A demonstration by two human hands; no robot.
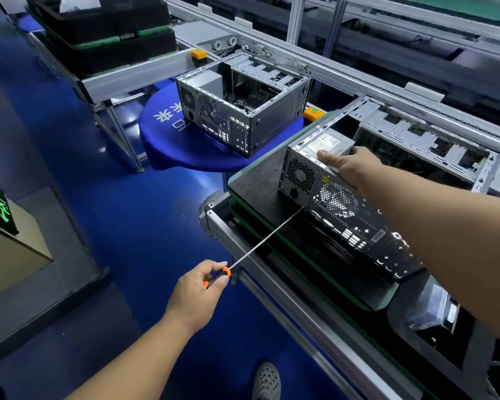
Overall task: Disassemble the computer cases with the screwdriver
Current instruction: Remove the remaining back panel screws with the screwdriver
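Gripping the orange-and-black handle of the screwdriver (217,277), the left hand (198,290) sits left of and below the near computer case (338,203), thumb and fingers curled round the grip. The long thin shaft runs up and right from that hand; its tip reaches the lower rear edge of the near computer case, below the power-supply fan grille. Exact contact point is too small to tell.

Near computer case lies side-open on a black pallet (257,183) on the conveyor frame (272,290), rear I/O panel facing the camera. The right hand (348,166) rests flat on its top rear corner, fingers straight, thumb out over the labelled power supply (326,144), gripping nothing.

Up and left of that case, well apart from it, a second open case (243,108) stands on a round blue table (185,145). Behind and right of the near case, another bare metal chassis (425,142) sits on the line. Blue floor (113,197) to its left.
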